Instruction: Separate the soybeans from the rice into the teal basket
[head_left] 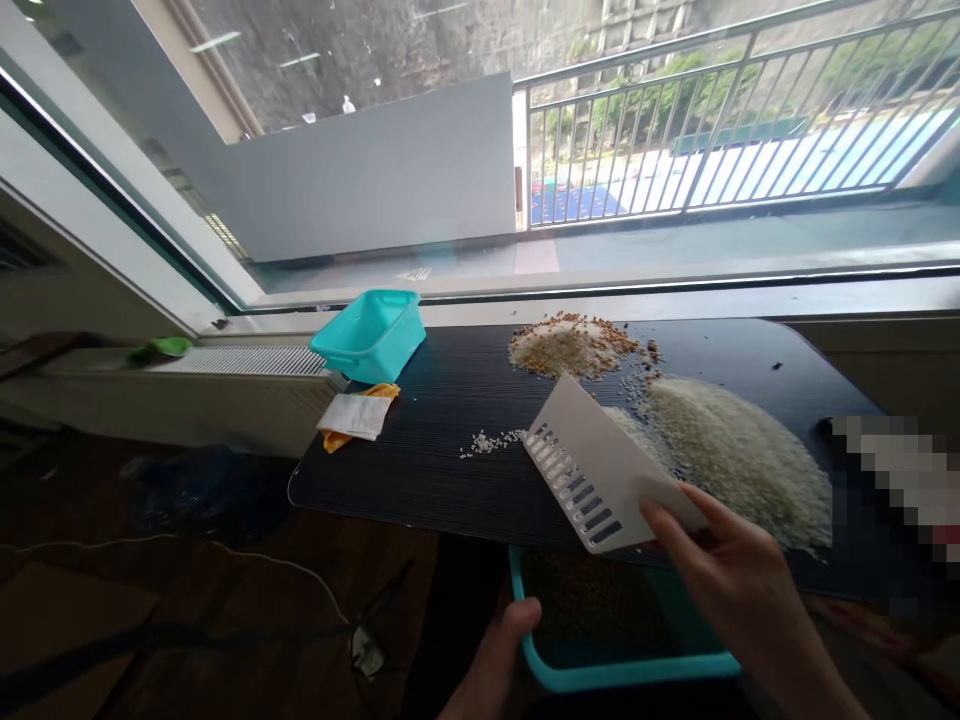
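Note:
A white slotted plastic scoop (592, 450) is pinched at its narrow end between the thumb and fingers of my right hand (720, 545). Its slotted edge hangs low over the dark table near a few loose rice grains (491, 442). Behind the scoop lies a large heap of white rice (735, 450). Farther back sits a smaller heap of rice mixed with orange-brown grains (574, 345). Below the table edge, my left hand (506, 640) grips the left rim of a teal bin (630, 675), its thumb over the rim. Dark grainy contents show dimly inside.
An upright teal basket (375, 335) stands at the table's back left, beside a white and orange cloth or packet (358, 415). The dark table (412, 480) meets a window sill. A radiator (247, 360) is on the left, and a pale cable (292, 572) crosses the floor.

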